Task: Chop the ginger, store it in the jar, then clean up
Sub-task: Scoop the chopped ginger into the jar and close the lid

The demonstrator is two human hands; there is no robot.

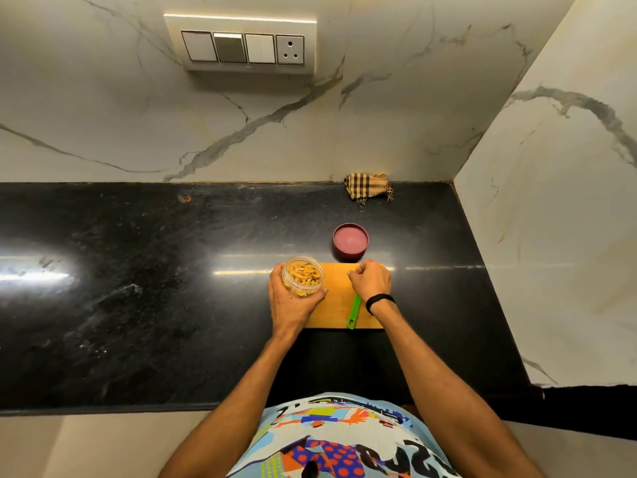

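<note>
Clear plastic jar [303, 283], open-mouthed and filled nearly to its rim with chopped ginger [304, 273], stands at the left edge of the wooden cutting board [336, 305]. The left hand [293, 307] wraps it from the near side, fingers and thumb curled round its wall. The right hand [370, 279] rests on the far right part of the board with its fingers curled under; whether it encloses any last scraps cannot be told.

The maroon lid [350, 240] lies on the black stone countertop [172, 270] just beyond the board's far edge, to the far right of the jar and almost directly beyond the right hand. Judged from this layout, capping is the step in hand. The right hand is the nearer one to the lid and would carry it leftward and nearward to the jar mouth.

A green-handled knife [354, 312] lies on the board, its long axis running near to far, its handle toward the near edge and its blade hidden beneath the right wrist. A checked cloth [368, 188] sits against the far wall.
</note>
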